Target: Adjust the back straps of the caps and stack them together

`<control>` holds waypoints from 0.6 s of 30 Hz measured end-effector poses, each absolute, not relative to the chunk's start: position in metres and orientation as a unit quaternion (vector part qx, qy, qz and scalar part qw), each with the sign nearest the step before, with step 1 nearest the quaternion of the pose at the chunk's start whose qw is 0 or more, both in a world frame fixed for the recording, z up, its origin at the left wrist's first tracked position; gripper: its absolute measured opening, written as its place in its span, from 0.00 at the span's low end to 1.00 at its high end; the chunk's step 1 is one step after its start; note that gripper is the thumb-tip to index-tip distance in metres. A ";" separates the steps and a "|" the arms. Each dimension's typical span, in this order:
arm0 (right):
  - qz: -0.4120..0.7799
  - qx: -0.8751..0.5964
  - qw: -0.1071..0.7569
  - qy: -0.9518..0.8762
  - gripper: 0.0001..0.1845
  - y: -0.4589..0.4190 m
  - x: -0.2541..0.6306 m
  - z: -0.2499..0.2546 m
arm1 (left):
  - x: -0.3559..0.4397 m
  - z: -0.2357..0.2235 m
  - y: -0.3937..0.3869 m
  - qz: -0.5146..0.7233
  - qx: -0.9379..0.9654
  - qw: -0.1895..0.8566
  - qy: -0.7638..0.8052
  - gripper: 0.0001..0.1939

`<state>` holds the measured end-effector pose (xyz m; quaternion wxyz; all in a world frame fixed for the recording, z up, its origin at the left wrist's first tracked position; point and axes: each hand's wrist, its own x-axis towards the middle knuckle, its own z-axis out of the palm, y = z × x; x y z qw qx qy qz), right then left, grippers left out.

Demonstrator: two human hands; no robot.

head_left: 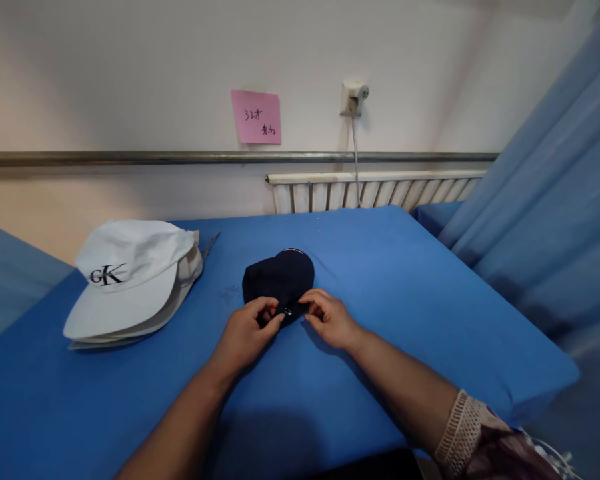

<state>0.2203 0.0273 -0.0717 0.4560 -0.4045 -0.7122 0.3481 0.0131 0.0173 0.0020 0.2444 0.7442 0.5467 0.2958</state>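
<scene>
Pinching the near edge of a dark baseball cap (267,277) with both hands, on top of a blue-covered table (420,307). Gripping the fabric between thumb and fingertips of the left hand (245,331), just to the left of a small shiny buckle (289,311). Holding the fabric on the buckle's other side with the right hand (334,322), its thumb and fingertips likewise nearly together. Resting the cap on the blue cover, with small white lettering showing along its far edge. Working to the right of a stack of pale caps (130,280), well apart from it, with dark letters showing on the front of the white top one. Facing a wall (155,60) with a pink sticky note (257,130), a plugged-in socket (347,100), a metal rail (180,158) and a white radiator (380,190). Wearing a patterned sleeve (500,443) with a lacy cuff on the right arm, near a blue curtain (545,220).
</scene>
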 end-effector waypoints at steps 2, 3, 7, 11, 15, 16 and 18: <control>0.309 -0.386 0.444 -0.747 0.24 0.027 0.217 -0.067 | 0.012 0.004 0.017 0.321 0.729 0.251 0.550 0.10; 0.290 -0.384 0.438 -0.760 0.23 0.027 0.215 -0.065 | 0.012 0.004 0.017 0.328 0.724 0.256 0.549 0.10; 0.262 -0.384 0.411 -0.784 0.14 0.031 0.212 -0.060 | 0.012 0.005 0.018 0.334 0.721 0.270 0.544 0.11; 0.300 -0.408 0.372 -0.778 0.09 0.028 0.218 -0.056 | 0.012 0.003 0.020 0.322 0.723 0.265 0.551 0.11; 0.266 -0.410 0.335 -0.806 0.17 0.017 0.222 -0.048 | 0.013 0.001 0.020 0.311 0.729 0.270 0.547 0.10; 0.243 -0.410 0.320 -0.819 0.21 0.015 0.221 -0.046 | 0.013 0.001 0.020 0.311 0.730 0.271 0.545 0.10; 0.190 -0.421 0.287 -0.839 0.20 0.013 0.217 -0.043 | 0.014 0.000 0.020 0.312 0.732 0.273 0.541 0.10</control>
